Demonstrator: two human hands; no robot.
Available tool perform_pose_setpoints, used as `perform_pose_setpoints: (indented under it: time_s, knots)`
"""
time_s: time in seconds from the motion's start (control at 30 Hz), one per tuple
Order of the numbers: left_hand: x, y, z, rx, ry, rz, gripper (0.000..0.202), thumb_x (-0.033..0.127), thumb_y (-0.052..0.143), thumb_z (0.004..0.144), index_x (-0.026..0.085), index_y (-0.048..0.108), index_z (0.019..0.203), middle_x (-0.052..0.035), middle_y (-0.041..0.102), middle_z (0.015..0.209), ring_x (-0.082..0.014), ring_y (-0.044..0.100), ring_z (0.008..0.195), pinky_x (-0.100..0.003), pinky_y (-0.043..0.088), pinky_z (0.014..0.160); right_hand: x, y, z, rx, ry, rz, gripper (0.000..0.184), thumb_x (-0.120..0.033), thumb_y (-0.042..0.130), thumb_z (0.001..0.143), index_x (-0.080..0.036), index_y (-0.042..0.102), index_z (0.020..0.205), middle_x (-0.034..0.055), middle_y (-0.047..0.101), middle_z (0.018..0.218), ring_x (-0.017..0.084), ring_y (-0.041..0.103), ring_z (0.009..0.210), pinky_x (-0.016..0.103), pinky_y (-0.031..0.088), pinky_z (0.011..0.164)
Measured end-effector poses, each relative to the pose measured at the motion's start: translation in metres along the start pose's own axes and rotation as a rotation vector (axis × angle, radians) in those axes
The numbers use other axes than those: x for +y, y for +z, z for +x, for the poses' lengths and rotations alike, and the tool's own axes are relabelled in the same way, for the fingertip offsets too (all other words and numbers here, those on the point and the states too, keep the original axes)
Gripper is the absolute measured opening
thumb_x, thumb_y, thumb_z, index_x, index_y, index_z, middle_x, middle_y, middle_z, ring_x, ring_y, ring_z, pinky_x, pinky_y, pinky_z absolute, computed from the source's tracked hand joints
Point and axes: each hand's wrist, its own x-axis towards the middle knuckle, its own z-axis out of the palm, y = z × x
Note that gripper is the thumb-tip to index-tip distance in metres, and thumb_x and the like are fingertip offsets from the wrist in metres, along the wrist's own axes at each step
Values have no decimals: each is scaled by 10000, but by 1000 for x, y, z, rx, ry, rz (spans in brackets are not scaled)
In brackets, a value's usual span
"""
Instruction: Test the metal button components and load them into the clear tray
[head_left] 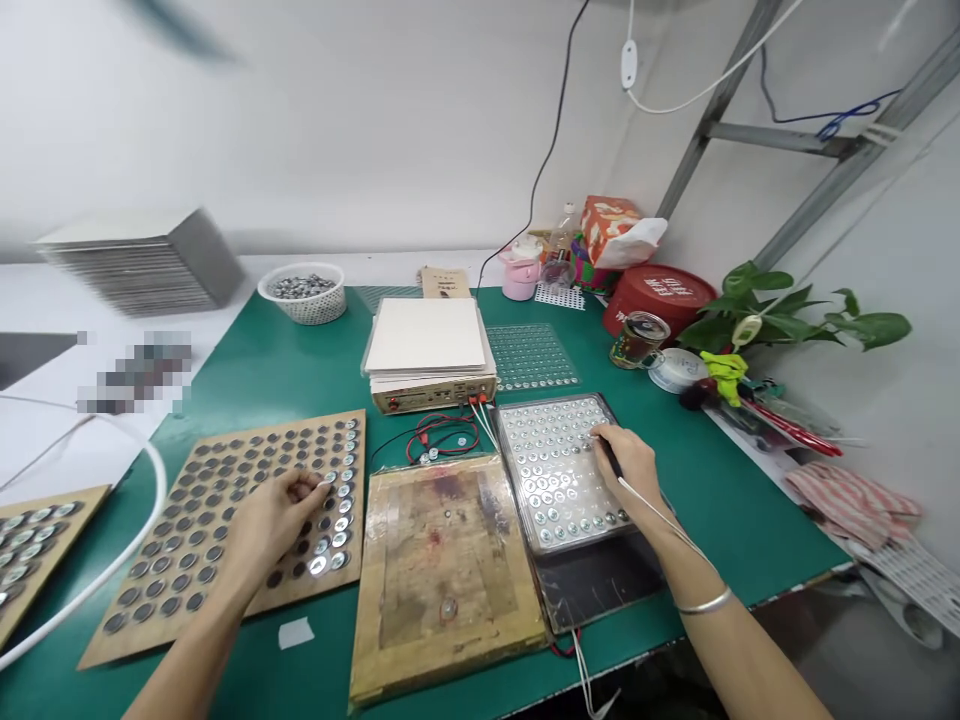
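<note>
Left grip [276, 520]: fingers pressed together, pinching what looks like a small metal disc [325, 479], directly over the brown perforated board [300, 590]. The board lies under my left palm, with grey and silver discs [180, 565] seated in rows, probably so that each stays separate and easy to pick.

Right grip [634, 470]: closed around a black pen-shaped tool [611, 458], held as one holds a pen, likely for control at a single spot. Its tip is hidden by my fingers. A white wire [660, 525] runs along my wrist, perhaps kept there to stay clear of the work. Under this grip: a metal tray [504, 460] packed with shiny discs [551, 470] in rows.

Between the grips: a taped wooden board [442, 580].

Beyond the grips: a control box [431, 395] with red and black leads [442, 435] running toward the tray, placed within short reach; a stack of white sheets [424, 335] on the box; a perforated sheet of discs [532, 357].

Further left of my left grip: a second brown board [45, 540] and a white basket of discs [302, 295].

Beneath all: the green counter [300, 370].
</note>
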Motion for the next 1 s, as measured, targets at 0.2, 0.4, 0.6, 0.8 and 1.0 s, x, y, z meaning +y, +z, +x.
perform_pose_setpoints:
  time_s: [0.2,0.4,0.6,0.8,1.0]
  knots:
    - [32,13,-57,-6,290,-238,239,424,517,847,217,607,769,-15,661,743,-173,608,681,-248,458,591,-17,-6,-4,122,22,8,239,-321,469,880,-177,659,887,106,704,875,280,643,860,410,490,798]
    - [67,62,-134,-61,700,-271,237,294,481,939,198,610,764,-20,610,699,-148,558,656,-231,442,559,-121,3,-60,-151,141,606,145,-222,541,876,-218,636,984,15,720,843,152,686,731,216,521,639]
    - [68,72,-138,59,713,-220,188,260,475,948,188,614,844,-30,560,710,-153,513,668,-252,427,562,-171,35,-107,-532,97,658,149,-170,525,764,-179,665,713,-15,644,567,113,595,488,188,440,510]
    - [67,71,-135,44,715,-214,165,241,486,942,193,630,878,-34,552,716,-157,500,669,-257,424,552,-165,42,-103,-600,116,625,157,-184,496,769,-187,643,713,-8,645,598,128,609,532,201,421,530]
    - [70,73,-138,12,688,-183,188,258,505,929,186,628,807,-40,543,711,-168,492,679,-259,411,548,-165,42,-100,-690,91,581,152,-165,493,775,-189,590,660,-30,570,552,119,575,513,196,384,493]
